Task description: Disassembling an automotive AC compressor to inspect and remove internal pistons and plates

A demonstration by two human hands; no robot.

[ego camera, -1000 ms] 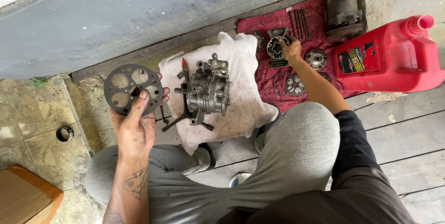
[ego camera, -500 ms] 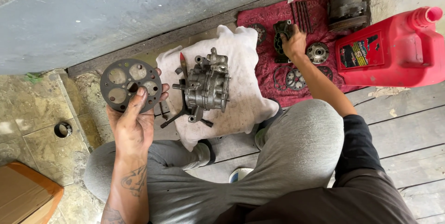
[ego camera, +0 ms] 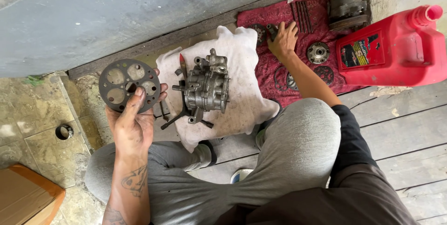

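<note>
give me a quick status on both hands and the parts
Left hand holds round holed plate. Right hand on a small dark part on red cloth. Metal housing sits on white cloth between them.

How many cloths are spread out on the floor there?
2. A white cloth lies under the metal engine part in the middle; a red cloth lies beyond it, beside the red jug, with small parts on it. More may be out of view.
</note>
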